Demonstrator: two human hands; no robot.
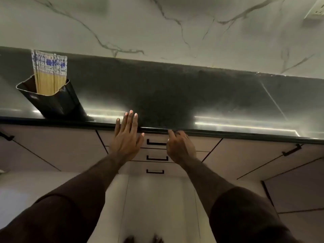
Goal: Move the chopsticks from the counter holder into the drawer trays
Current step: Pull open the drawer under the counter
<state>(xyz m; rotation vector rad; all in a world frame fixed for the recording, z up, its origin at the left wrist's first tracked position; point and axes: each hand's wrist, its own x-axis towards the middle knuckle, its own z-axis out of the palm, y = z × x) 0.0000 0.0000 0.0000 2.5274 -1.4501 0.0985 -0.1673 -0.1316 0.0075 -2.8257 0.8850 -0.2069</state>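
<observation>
A: While both arms reach fwd over the pale floor (157,199), nothing's held yet. Left hand (127,137) has a released grip, fingers straight, tips over the front lip of the counter (175,95). Right hand (180,146) hangs loosely curled w/ index finger out, grasping nothing, just beside the top drawer handle (155,142).

B: So the step is opening the drawer?

A: Looks like it, imo. Three drawers stacked, all closed; trays not visible, presumably inside. Best way: hook right fingers under that top handle, pull straight back, keep the left hand clear of the drawer front so it isn't in the way. Can't tell which drawer has the trays, so top is a guess.

B: And the chopsticks?

A: Chopsticks (50,74) are standing bunched in the dark holder (52,100), far left on the counter near its front edge, well apart from both hands. Blue-white patterned ends up.

B: Anything blocking?

A: Not much. Person's own body stands right in front of the drawers, so step back to give room. Cabinet doors w/ black handles (292,149) either side. Behind it all, marble wall (157,32) and an outlet (315,11) top right.
</observation>
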